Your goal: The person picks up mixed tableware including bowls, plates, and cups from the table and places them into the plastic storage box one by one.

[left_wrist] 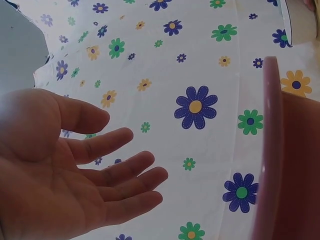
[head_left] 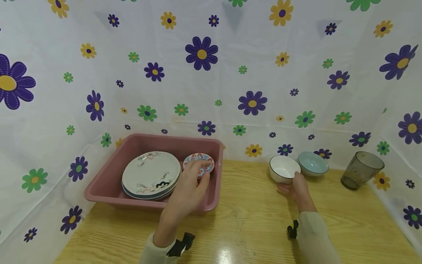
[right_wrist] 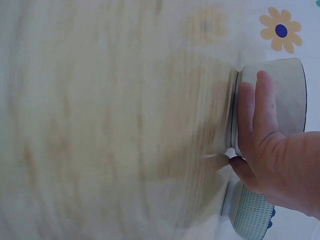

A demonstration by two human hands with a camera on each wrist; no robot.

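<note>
Cupping my right hand point(head_left: 298, 190) round the white bowl point(head_left: 284, 168) on the wooden table point(head_left: 250, 223), I should grip it firmly (the blue bowl point(head_left: 313, 163) sits just beside) while my left hand point(head_left: 188, 192) hovers slack-fingered, holding nothing, over the small patterned dish point(head_left: 199, 162) in the pink tub point(head_left: 105, 187).

grey cup point(head_left: 362, 170), blue bowl point(head_left: 313, 163), plates point(head_left: 151, 175)

Blurred wooden table point(right_wrist: 115, 125) in right wrist view; pink tub point(left_wrist: 285, 160) cut off.

plates point(head_left: 151, 175), saucer point(head_left: 199, 162) in tub point(head_left: 211, 198) left | bowls point(head_left: 285, 169) right | glass point(head_left: 361, 169) far right
</note>
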